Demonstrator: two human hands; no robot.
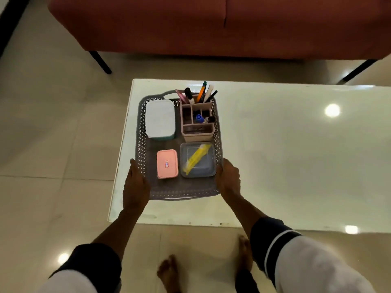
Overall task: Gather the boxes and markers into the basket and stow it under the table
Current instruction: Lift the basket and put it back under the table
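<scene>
Gripping the loaded basket (142, 132) by its sides, left hand (135, 187) and right hand (228, 178), sofa (211, 24) beyond.

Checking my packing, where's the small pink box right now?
In the head view, the pink box lies in the gray basket, near-left, beside the clear container.

- No words or numbers can be read anywhere here.
- The small pink box (167, 164) has a tiny sticker (166, 164) on its lid — red and white with a bit of blue — but it is too small and blurry to read.
</scene>
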